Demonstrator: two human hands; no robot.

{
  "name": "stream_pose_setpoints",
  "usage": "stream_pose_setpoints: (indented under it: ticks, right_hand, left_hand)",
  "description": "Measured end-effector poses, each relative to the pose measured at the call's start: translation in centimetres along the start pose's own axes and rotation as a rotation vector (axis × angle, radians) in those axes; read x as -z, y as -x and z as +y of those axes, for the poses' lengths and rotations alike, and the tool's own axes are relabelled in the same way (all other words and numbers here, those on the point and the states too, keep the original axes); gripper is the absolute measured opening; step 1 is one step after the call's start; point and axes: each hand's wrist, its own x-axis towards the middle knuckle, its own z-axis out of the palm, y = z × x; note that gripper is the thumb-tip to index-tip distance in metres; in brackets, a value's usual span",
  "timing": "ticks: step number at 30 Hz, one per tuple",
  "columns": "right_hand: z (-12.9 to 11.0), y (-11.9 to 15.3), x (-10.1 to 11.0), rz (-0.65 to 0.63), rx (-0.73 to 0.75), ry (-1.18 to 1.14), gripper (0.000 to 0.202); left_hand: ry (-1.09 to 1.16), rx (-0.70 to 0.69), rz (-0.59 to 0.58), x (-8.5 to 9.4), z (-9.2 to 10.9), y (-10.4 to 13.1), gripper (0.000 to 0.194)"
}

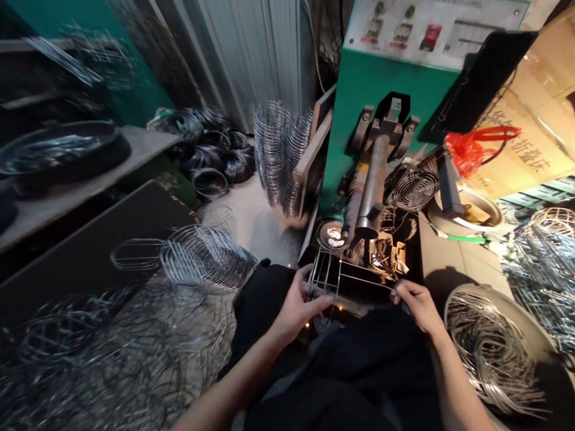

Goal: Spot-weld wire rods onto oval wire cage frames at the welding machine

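My left hand is closed on a small wire frame just below the machine's metal arm. Its fingers wrap round the left part of the frame. On the right, my right hand pinches the end of a thin wire that reaches across to the frame. Above both hands a thick metal cylinder juts from the green machine. Small bright sparks show near the frame and below my left hand. The exact contact between wire and frame is too small to tell.
A round basin of bent wires stands at the right. Stacked wire rings lie at the left, with loose wires over the floor. Tall ring stacks lean beside the machine. A small dish sits under the arm.
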Motion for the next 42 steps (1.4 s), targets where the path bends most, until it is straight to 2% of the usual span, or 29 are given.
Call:
stream_pose_setpoints:
  ticks: [2, 4, 5, 7, 9, 11, 14, 17, 19, 21, 26, 30, 35, 42]
  right_hand:
    - [-1.0, 2.0, 0.0, -0.162, -0.109, 0.03, 0.04]
    - [-1.3, 3.2, -0.7, -0.253, -0.21, 0.02, 0.043]
    - [-1.1, 3.7, -1.3, -0.282, -0.242, 0.008, 0.046]
    - [0.2, 4.2, -2.4, -0.344, -0.3, -0.017, 0.049]
    - [2.0, 4.5, -3.3, -0.408, -0.394, -0.024, 0.05]
    - [3.6, 4.7, -3.6, -0.43, -0.43, 0.018, 0.048]
    - [3.9, 4.6, -2.9, -0.366, -0.221, 0.15, 0.042]
    - [2.1, 4.1, -1.9, -0.338, -0.055, 0.167, 0.041]
    - [0.5, 3.7, -1.5, -0.347, -0.048, 0.066, 0.041]
    - [-0.7, 3.2, -1.4, -0.293, -0.049, -0.052, 0.042]
    - [-1.9, 0.9, -1.6, 0.007, 0.057, -0.148, 0.046]
    - [-2.5, -1.2, -2.2, 0.195, 0.127, -0.149, 0.049]
    - [-3.2, -3.1, -2.9, 0.16, 0.146, -0.126, 0.052]
    - [-3.1, -5.3, -2.4, 0.12, 0.119, -0.093, 0.055]
  left_hand:
    - [0.068, 0.076, -0.149, 1.8, 1.6, 1.5, 0.106]
    - [0.172, 0.09, -0.262, 3.5, 2.6, 2.0, 0.103]
    - [0.224, 0.09, -0.276, 4.2, 2.7, 2.0, 0.098]
    - [0.284, 0.12, -0.227, 5.1, 1.5, 2.1, 0.085]
    - [0.254, 0.216, -0.167, 5.6, -0.8, 2.8, 0.076]
    - [0.159, 0.309, -0.141, 5.9, -3.6, 4.3, 0.075]
    - [0.056, 0.344, -0.116, 5.7, -6.6, 6.5, 0.082]
    - [0.005, 0.283, -0.052, 5.0, -7.6, 7.0, 0.081]
    - [-0.024, 0.21, -0.02, 4.2, -7.3, 6.3, 0.078]
    - [-0.049, 0.114, -0.007, 3.3, -6.5, 5.1, 0.077]
    - [-0.109, -0.088, -0.02, 1.2, -4.2, 2.3, 0.077]
    - [-0.126, -0.154, -0.008, 0.2, -3.3, 0.8, 0.08]
    - [-0.13, -0.176, 0.021, -0.4, -3.0, -0.3, 0.079]
    - [-0.089, -0.152, 0.027, -0.8, -2.6, -1.4, 0.081]
